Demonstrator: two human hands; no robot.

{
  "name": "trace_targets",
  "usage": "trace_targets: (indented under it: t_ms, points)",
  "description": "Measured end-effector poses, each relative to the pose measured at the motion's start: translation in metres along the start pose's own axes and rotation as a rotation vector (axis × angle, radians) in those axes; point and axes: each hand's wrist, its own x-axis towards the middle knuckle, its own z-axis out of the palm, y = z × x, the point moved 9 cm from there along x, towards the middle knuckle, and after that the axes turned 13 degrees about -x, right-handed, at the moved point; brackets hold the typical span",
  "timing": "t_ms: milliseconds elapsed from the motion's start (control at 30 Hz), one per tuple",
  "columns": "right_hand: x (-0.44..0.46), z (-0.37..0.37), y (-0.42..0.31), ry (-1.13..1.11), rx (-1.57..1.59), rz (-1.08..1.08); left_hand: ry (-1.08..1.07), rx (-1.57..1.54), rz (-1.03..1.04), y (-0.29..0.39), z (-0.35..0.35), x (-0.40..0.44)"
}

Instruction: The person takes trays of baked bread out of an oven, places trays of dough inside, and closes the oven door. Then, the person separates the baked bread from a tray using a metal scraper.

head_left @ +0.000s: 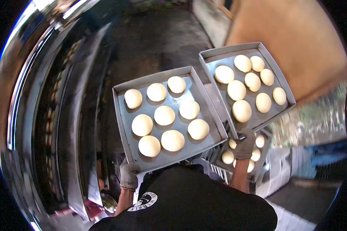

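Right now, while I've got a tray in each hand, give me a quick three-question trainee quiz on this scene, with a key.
1. How many pale dough balls are in the left tray, the one the left hand grips?
2. True or false: the right hand wears a glove.
3. In this picture, a third tray shows below which held tray: (A) the left one or (B) the right one?

Key:
1. Nine.
2. True.
3. B, the right tray.
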Motion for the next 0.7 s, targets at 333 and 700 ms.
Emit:
trace_targets:
  t_ms: [333,700]
  points:
    - [0.054,0.027,0.229,-0.209,1.287,0.615,0.091,0.086,0.507,-0.174,0.145,-0.207]
    - [0.084,-0.046,0.261,-0.201,1.057,0.240,0.274,0.584,0.816,-0.271,0.182,-0.319]
